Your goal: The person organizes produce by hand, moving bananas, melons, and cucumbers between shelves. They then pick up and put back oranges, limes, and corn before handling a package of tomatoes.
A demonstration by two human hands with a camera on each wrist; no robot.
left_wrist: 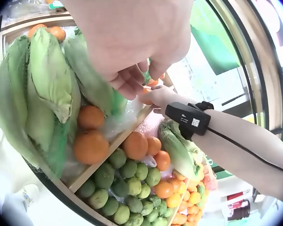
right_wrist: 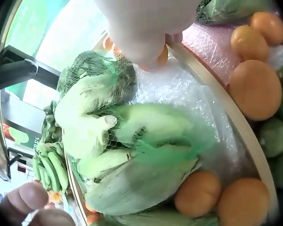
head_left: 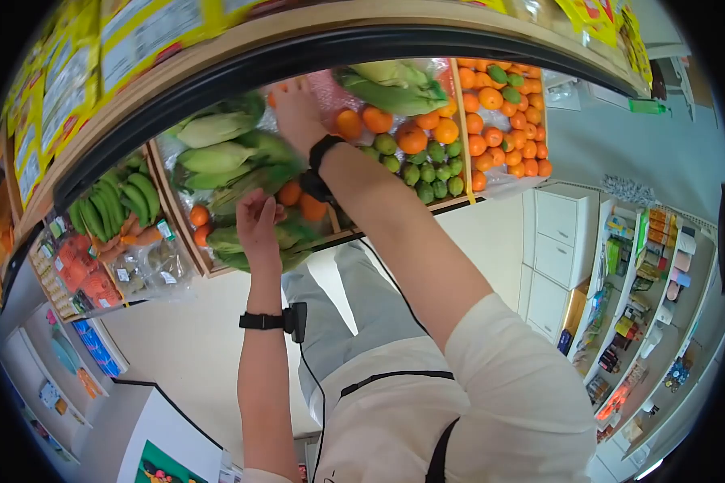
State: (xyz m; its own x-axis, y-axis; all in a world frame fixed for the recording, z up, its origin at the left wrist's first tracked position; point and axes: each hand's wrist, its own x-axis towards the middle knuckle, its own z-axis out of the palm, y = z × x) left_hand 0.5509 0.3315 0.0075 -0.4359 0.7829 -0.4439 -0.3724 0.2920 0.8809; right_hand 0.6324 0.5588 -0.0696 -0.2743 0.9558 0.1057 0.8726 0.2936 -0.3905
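Note:
My right hand (head_left: 296, 117) reaches to the back of the middle bin. In the right wrist view, its fingers grip an orange (right_wrist: 163, 56), largely hidden behind them. My left hand (head_left: 259, 227) hovers over the front of the same bin with fingers loosely bent and nothing held. Below and beside it lie ears of corn in green husks (head_left: 215, 158), some wrapped in green netting (right_wrist: 172, 148). Two oranges (left_wrist: 91, 145) rest near the wooden divider, close to the corn. Clear plastic wrap (right_wrist: 179, 89) lines the bin floor.
Across the divider (right_wrist: 240, 127) are green limes (head_left: 427, 173), more oranges (head_left: 377, 119) and another corn bundle (head_left: 395, 87). A bin of small oranges (head_left: 499, 121) stands farther right. Green bananas (head_left: 109, 208) lie at left. A black-edged shelf (head_left: 298, 56) overhangs the back.

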